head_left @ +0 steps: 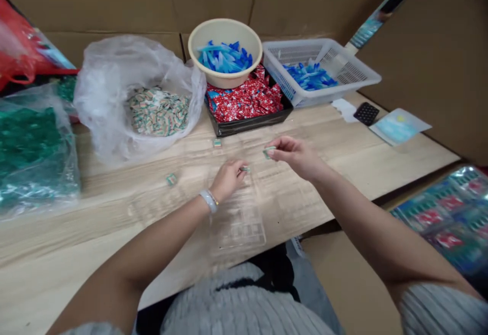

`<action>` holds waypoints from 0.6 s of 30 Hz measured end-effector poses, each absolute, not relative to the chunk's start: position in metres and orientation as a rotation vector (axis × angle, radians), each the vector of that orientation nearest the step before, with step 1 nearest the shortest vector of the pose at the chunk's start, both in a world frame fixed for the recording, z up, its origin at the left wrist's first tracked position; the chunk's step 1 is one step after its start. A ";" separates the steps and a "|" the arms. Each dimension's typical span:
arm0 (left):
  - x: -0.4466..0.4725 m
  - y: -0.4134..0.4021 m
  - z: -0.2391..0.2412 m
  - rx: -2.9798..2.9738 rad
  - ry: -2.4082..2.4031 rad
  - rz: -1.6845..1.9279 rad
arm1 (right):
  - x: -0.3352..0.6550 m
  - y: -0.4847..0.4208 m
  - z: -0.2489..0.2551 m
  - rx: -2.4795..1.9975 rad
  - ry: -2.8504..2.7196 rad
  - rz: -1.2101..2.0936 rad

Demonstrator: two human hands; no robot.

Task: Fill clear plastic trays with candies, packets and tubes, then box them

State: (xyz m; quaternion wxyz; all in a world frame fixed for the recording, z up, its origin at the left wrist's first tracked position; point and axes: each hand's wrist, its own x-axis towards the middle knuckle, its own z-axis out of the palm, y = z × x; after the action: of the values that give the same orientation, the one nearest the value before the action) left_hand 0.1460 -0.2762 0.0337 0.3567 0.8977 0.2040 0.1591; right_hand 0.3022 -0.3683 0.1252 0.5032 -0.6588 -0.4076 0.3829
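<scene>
My left hand (229,178), with a pale bangle on its wrist, is closed on a small striped piece (246,169) at the fingertips. To its right, my right hand (297,156) pinches another small green-and-white piece (269,151) between thumb and fingers, above the tabletop. Below my left hand lies a clear plastic tray (244,225) with moulded compartments; what it holds I cannot make out. Two more striped pieces lie loose on the wood, one near the black tray (217,143) and one farther left (171,179). The hands do not touch each other.
Behind stand a plastic bag (102,86) of striped pieces, a cream bowl (224,79) of blue sticks, a black tray (249,126) of red packets and a white basket (335,91). Green items fill a bag (68,172) at left. A card (400,125) lies right; filled packs (450,213) stand lower right.
</scene>
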 end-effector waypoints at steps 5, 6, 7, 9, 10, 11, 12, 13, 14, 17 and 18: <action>0.154 -0.285 0.027 2.498 0.572 0.411 | 0.299 -0.421 0.107 -1.612 -0.889 1.017; 0.154 -0.286 0.027 2.518 0.578 0.407 | 0.298 -0.427 0.105 -1.611 -0.890 1.029; 0.154 -0.287 0.027 2.535 0.583 0.396 | 0.297 -0.432 0.102 -1.610 -0.893 1.039; 0.155 -0.288 0.028 2.572 0.595 0.362 | 0.295 -0.438 0.097 -1.604 -0.898 1.055; 0.156 -0.288 0.029 2.592 0.601 0.346 | 0.294 -0.440 0.095 -1.600 -0.900 1.059; 0.157 -0.288 0.030 2.611 0.606 0.332 | 0.294 -0.441 0.092 -1.598 -0.906 1.064; 0.157 -0.288 0.031 2.626 0.607 0.319 | 0.293 -0.442 0.090 -1.597 -0.915 1.069; 0.157 -0.288 0.032 2.639 0.605 0.305 | 0.293 -0.443 0.087 -1.598 -0.928 1.075; 0.156 -0.289 0.034 2.650 0.605 0.296 | 0.292 -0.444 0.085 -1.600 -0.946 1.080; 0.149 -0.292 0.036 2.716 0.547 0.292 | 0.286 -0.445 0.077 -1.629 -1.059 1.057; 0.146 -0.294 0.035 2.754 0.497 0.279 | 0.283 -0.446 0.075 -1.650 -1.124 1.032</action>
State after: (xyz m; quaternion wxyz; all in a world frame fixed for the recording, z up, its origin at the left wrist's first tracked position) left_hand 0.1461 -0.2940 0.0354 0.1638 0.9660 0.1744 0.0978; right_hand 0.2828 -0.4458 0.0751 0.4322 -0.6621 -0.4509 0.4142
